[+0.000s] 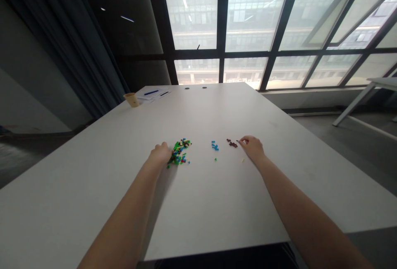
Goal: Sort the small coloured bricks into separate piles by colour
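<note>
A mixed pile of small toy building bricks [177, 151], in green, blue, yellow, dark brown and other colours, lies on the white table [198, 202]. My left hand [160, 153] is at the pile's left edge with its fingers curled in; its fingertips and whatever they hold are hidden. My right hand [253, 147] pinches a tiny dark brown brick [238, 141] just right of a small group of dark brown bricks [232, 143]. Blue bricks [215, 146] form another group between the pile and the brown ones. Nearer me lie a single green brick [215, 159] and a pale yellow brick [242, 160].
A tan paper cup [132, 99] stands at the table's far left edge. Beside it are white papers [155, 94] with a blue pen [151, 92] on top. Windows rise behind the far edge, and another white table [383, 82] stands at right.
</note>
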Motion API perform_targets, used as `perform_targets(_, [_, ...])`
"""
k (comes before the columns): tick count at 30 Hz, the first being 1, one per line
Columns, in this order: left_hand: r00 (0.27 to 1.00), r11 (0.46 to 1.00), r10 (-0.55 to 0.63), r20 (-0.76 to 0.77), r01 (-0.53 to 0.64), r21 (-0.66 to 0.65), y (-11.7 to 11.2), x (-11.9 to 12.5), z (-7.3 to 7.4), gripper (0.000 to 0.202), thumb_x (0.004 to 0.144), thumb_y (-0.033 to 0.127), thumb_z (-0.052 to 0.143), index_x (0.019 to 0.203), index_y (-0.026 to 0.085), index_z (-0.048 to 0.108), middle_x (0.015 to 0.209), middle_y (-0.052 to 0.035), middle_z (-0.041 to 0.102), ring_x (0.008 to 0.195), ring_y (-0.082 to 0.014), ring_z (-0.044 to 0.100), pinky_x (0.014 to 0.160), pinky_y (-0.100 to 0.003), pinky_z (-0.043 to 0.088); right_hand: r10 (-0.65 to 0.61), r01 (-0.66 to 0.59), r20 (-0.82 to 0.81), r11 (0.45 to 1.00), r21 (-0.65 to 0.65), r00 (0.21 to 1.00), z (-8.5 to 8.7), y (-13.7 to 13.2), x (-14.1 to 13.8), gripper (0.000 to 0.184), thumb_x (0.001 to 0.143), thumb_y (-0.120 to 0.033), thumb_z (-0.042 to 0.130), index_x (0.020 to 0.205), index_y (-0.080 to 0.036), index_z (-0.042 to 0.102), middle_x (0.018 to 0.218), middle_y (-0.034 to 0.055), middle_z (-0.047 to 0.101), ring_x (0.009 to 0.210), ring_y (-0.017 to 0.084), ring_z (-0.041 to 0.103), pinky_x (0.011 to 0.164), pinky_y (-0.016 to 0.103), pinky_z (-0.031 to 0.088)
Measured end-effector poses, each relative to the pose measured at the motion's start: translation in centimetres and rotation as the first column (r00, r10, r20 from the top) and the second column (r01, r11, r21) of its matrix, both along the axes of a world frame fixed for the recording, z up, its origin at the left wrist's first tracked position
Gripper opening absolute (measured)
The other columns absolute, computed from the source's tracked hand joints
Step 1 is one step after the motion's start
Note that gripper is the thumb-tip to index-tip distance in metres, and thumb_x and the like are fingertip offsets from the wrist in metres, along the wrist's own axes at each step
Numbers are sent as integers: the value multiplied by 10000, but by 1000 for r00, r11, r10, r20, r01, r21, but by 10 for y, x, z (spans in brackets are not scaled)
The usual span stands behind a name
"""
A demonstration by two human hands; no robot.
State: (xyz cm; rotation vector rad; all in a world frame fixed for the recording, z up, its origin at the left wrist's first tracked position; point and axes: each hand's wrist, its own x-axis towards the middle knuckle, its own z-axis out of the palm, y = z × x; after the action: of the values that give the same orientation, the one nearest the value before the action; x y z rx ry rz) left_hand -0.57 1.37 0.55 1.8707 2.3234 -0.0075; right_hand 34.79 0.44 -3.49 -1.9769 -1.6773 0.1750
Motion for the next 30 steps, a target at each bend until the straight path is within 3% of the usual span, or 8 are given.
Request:
perform_targets(5, [942,976,56,330,18,-219,2,-15,3,548,573,452,658,993,126,522,907,-132,640,714,-221,609,511,-255,443,11,-10,4,998,-55,1000,-3,0,-9,201,725,-364,541,770,-231,684,711,17,631,656,137,526,576,238,308])
perform_targets(9, [866,957,27,500,122,-263,0,-14,2,595,413,321,744,942,161,524,775,-35,642,605,-170,593,493,-234,433,21,-22,-10,998,-63,1000,-5,2,-10,271,755,-397,487,800,-224,690,729,25,651,665,139,541,582,237,316])
perform_targets(14, [913,967,-196,357,240,-85,1,-5,-2,421,452,190,670,853,174,541,711,-12,622,639,-183,578,510,-235,403,25,-26,-16,999,-43,1000,-3,1,-12,338,786,-397,417,762,-197,688,667,32,643,630,134,532,572,234,307])
perform_targets(19, [888,939,-341,307,334,79,0,8,-2,277,527,129,569,801,166,549,766,-46,621,700,-192,568,591,-258,413,42,-43,-34,999,-30,999,-1,0,-14,320,771,-375,423,781,-203,692,693,34,650,639,139,535,571,234,308])
perform_targets(30, [877,939,-343,336,330,97,3,10,-5,129,549,120,554,666,167,582,703,-48,616,668,-190,561,620,-281,422,50,-51,-64,999,-18,997,-1,0,-12,317,760,-366,428,767,-192,693,681,37,654,638,140,548,582,228,331])
